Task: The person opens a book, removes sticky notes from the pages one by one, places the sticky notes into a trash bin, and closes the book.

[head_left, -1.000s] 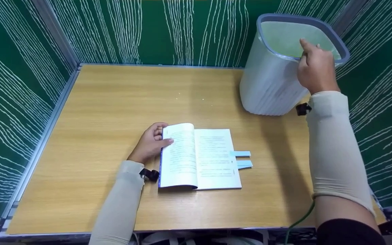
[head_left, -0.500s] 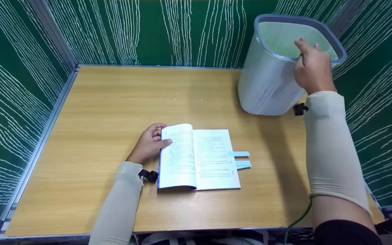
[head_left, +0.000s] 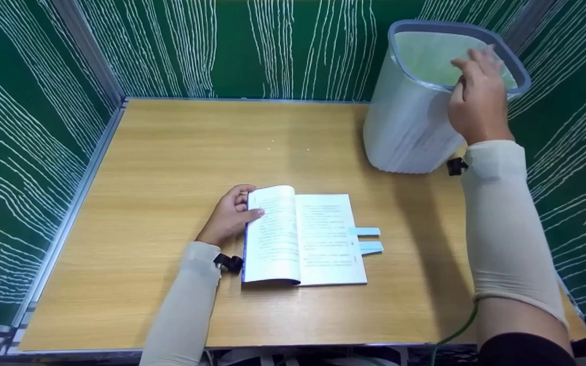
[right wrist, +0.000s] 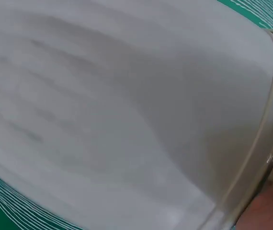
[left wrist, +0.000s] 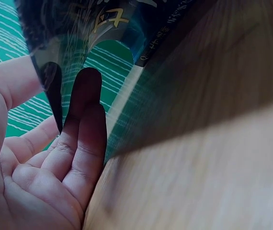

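Note:
An open book lies on the table in the head view, with two light blue page tabs sticking out on its right. My left hand holds the book's left side, thumb on the page and fingers behind the cover. From the left wrist, the dark cover hangs between thumb and fingers. At the back right stands a tall white waste bin with a grey rim. Over its near rim reaches my right hand, fingers spread above the opening. The bin's wall fills most of the right wrist view.
Green panels with white wavy lines enclose the table at the back and both sides. A few tiny white specks dot the wood behind the book. A green cable runs by the right arm.
The fingers of my right hand have spread and lifted over the bin, where before the index finger pointed out from a more closed hand. My left hand keeps its hold on the book.

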`<state>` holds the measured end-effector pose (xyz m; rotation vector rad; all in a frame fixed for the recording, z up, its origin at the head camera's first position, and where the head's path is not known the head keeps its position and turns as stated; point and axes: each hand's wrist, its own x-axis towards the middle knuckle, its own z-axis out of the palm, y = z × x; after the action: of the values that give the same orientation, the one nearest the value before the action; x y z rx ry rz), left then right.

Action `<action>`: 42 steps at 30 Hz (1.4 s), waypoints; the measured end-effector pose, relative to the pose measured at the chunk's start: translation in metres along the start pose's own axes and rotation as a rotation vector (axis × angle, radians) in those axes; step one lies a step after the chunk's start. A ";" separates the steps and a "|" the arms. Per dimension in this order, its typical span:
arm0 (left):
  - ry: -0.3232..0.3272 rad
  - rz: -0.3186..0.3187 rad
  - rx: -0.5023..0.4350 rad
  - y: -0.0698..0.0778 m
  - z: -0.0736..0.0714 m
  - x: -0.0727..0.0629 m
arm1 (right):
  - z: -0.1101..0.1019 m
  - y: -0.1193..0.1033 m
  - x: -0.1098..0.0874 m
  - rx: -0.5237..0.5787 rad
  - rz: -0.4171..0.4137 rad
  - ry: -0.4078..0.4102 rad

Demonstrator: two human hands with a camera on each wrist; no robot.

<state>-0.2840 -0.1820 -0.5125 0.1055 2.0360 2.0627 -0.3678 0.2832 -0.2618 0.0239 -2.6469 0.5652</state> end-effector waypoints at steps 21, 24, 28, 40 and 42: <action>-0.007 -0.008 -0.015 0.003 -0.009 -0.004 | 0.053 -0.019 -0.083 0.156 -0.176 0.202; -0.014 -0.006 -0.015 0.002 -0.006 -0.001 | 0.059 -0.016 -0.095 0.194 -0.200 0.227; -0.013 -0.005 -0.033 -0.001 -0.002 -0.001 | 0.070 -0.011 -0.113 0.237 -0.205 0.186; -0.017 0.016 -0.028 -0.001 -0.001 0.001 | 0.115 0.011 -0.165 0.422 -0.206 0.005; -0.014 0.025 -0.018 -0.002 -0.002 0.001 | 0.122 0.013 -0.170 0.440 -0.190 -0.016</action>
<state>-0.2855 -0.1836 -0.5144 0.1424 2.0179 2.0880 -0.2647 0.2349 -0.4386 0.4063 -2.4461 1.0681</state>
